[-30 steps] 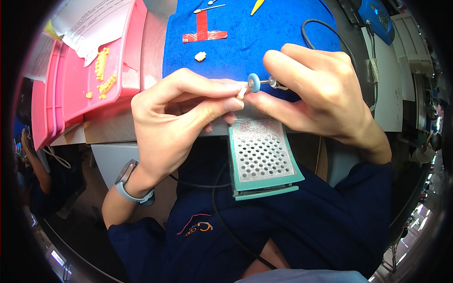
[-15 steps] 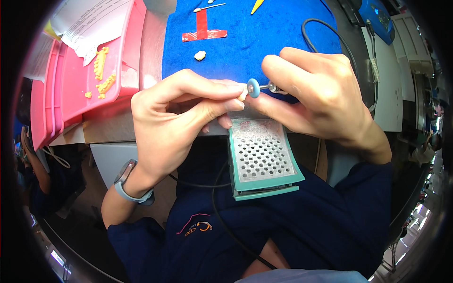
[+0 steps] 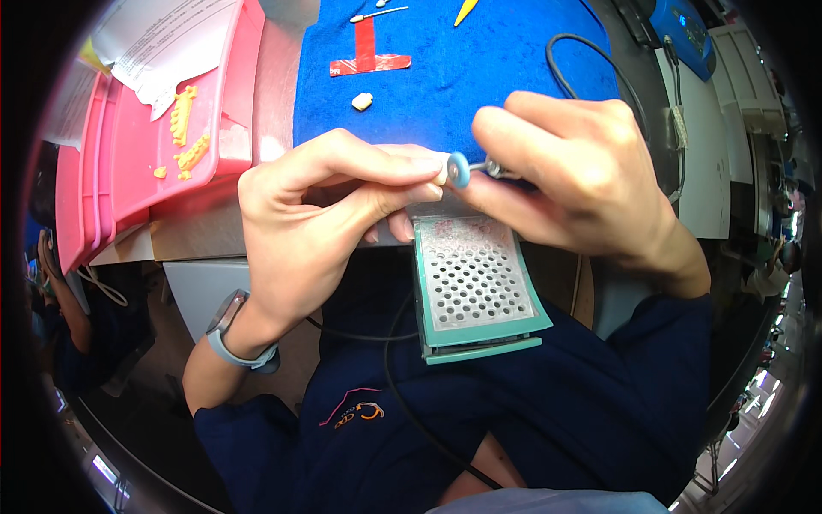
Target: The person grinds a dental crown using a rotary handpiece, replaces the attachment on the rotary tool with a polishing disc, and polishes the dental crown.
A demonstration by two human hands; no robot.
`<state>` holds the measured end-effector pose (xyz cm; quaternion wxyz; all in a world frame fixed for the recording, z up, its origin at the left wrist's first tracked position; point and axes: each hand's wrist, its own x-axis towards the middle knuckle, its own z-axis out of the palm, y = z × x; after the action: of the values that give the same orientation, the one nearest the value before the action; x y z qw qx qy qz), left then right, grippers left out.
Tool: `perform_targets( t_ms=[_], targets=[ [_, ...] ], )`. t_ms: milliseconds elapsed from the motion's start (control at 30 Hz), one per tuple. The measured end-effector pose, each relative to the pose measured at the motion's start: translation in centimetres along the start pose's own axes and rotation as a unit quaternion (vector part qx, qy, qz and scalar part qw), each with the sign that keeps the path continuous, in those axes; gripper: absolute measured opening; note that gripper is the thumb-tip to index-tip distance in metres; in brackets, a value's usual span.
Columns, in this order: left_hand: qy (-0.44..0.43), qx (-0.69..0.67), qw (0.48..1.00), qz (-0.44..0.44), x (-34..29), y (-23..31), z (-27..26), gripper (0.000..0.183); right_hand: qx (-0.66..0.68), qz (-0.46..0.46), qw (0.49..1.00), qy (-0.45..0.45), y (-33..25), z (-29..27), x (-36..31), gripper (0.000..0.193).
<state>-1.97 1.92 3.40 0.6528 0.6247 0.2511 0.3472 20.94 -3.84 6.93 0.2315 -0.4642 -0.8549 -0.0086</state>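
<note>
Between thumb and fingertips, my left hand (image 3: 317, 201) pinches a small whitish dental crown (image 3: 441, 176), mostly covered by the fingers. My right hand (image 3: 569, 167) is closed around a rotary handpiece (image 3: 495, 168), whose body is largely hidden in the grip. On its shank sits a light blue polishing wheel (image 3: 459, 170), right at the crown's edge; whether they touch I cannot tell. Below both hands, a green-framed vent with a perforated metal plate (image 3: 477, 287) juts from the bench edge. A pale tooth-like piece (image 3: 362, 102) lies on the blue towel (image 3: 419, 111).
Red tape strips (image 3: 370, 65), a thin bur (image 3: 381, 14) and a yellow pointed tool (image 3: 466, 11) lie on the towel. At left, a pink tray (image 3: 235, 103) holds yellow moulded pieces (image 3: 181, 116) and paper. A black cable (image 3: 556, 64) loops at right near a blue control box (image 3: 685, 34).
My right hand and the polishing wheel have shifted slightly down, and the wheel's angle has turned a little. The left hand stays nearly in place, still pinching the crown.
</note>
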Motion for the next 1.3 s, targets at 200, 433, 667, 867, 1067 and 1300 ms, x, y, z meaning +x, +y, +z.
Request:
perform_targets(
  t_ms=[200, 433, 667, 867, 1067, 1300],
  targets=[
    [-0.004, -0.010, 1.000, -0.020, 0.0, 0.2, 0.0, 0.010, -0.001, -0.003, 1.000, -0.002, -0.5, 0.2, -0.2, 0.027],
    [-0.009, -0.013, 1.000, -0.010, 0.0, -0.1, -0.1, 0.011, 0.004, -0.003, 1.000, 0.003, -0.6, 0.3, -0.3, 0.029],
    [-0.017, -0.007, 1.000, 0.011, 0.1, -0.2, -0.3, 0.010, 0.008, 0.008, 1.000, 0.002, -0.4, 0.3, -0.2, 0.025],
    [-0.020, -0.011, 1.000, 0.017, 0.1, -0.3, -0.2, 0.010, 0.009, 0.016, 1.000, -0.002, -0.4, 0.2, -0.1, 0.026],
    [-0.012, 0.002, 1.000, 0.016, 0.0, -0.4, -0.4, 0.012, 0.023, 0.011, 0.999, 0.020, 0.6, 0.1, 0.2, 0.024],
    [0.017, -0.014, 1.000, -0.004, 0.2, -0.3, 0.0, 0.017, 0.056, 0.010, 0.998, 0.028, 0.9, 0.1, 0.3, 0.023]
  ],
)
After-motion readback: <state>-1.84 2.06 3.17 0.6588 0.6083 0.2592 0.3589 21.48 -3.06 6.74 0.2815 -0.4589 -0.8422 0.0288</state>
